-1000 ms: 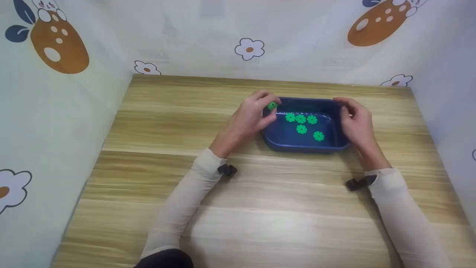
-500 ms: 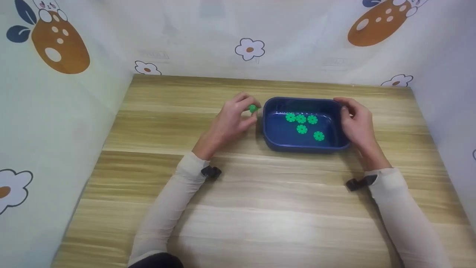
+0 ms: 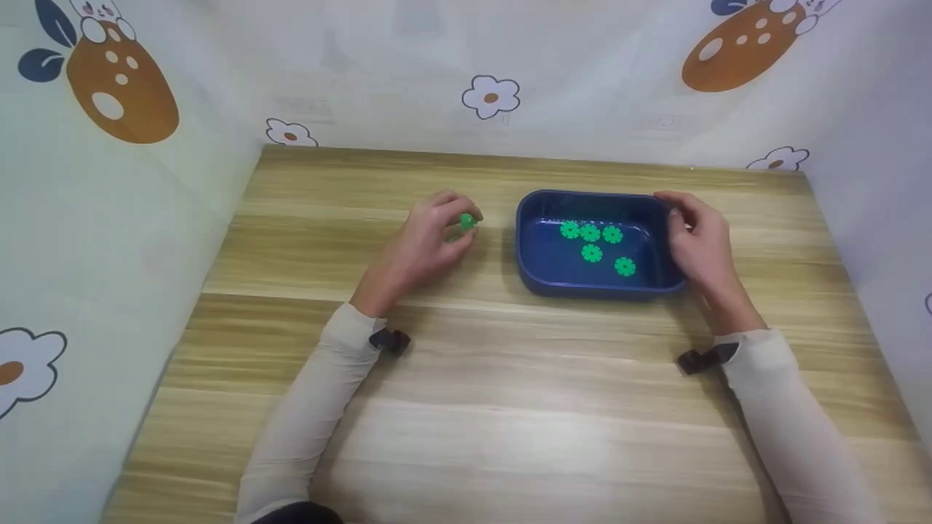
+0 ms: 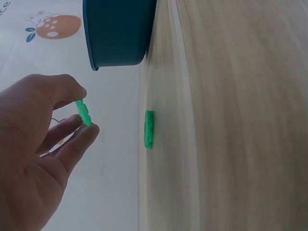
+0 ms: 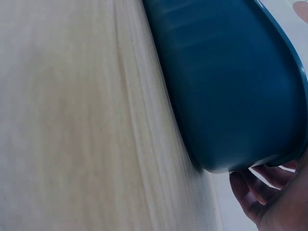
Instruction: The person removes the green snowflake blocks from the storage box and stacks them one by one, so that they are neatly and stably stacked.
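My left hand (image 3: 426,240), left of the blue plastic bin (image 3: 539,280), pinches a green notched disc (image 4: 83,113) between thumb and fingertips, above the table. A second green disc (image 4: 149,129) lies on the tabletop below that hand in the left wrist view; in the head view the hand mostly hides it. Several similar green discs (image 3: 592,253) lie flat on the bin's floor. My right hand (image 3: 703,236) grips the bin's right end, thumb inside the rim and fingers along the outside. The right wrist view shows fingers (image 5: 246,192) against the bin's outer wall.
The wood-grain table (image 3: 495,407) runs back to a pale wall sheet (image 3: 386,73) printed with flowers and orange shapes. Side sheets stand along the left and right table edges. Each wrist carries a small black camera (image 3: 391,340).
My left hand has moved left from over the bin's left rim to above the bare table, still pinching a green disc. The right hand and the bin have stayed put.
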Motion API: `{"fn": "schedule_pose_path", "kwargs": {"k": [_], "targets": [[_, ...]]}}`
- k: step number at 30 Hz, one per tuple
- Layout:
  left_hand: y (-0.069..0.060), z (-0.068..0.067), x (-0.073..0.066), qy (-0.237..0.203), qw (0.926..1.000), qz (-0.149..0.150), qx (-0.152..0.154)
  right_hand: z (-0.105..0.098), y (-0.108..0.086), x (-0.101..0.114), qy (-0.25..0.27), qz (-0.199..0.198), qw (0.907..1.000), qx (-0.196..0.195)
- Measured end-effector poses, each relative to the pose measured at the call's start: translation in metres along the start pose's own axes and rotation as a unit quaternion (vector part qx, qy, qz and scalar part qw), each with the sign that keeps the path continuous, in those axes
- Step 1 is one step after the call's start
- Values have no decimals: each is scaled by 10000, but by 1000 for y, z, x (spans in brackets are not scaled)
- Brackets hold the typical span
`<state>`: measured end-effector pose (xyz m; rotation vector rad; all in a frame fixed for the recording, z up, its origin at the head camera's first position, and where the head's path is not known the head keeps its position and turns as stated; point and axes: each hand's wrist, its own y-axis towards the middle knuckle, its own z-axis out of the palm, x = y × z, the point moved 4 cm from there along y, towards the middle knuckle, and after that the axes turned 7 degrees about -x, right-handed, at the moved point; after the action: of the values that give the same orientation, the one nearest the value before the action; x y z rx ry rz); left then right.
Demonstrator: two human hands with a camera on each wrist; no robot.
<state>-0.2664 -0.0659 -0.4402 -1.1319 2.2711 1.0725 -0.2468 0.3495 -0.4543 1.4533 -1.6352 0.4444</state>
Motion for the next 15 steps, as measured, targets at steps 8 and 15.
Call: {"fn": "schedule_pose_path", "kwargs": {"k": [8,15], "targets": [[-4,0,7,210,9981,-284,497,0,-1,0,7,-3,10000,41],[-7,2,15,326,9952,-429,819,-1,-1,0,-1,69,10000,71]]}}
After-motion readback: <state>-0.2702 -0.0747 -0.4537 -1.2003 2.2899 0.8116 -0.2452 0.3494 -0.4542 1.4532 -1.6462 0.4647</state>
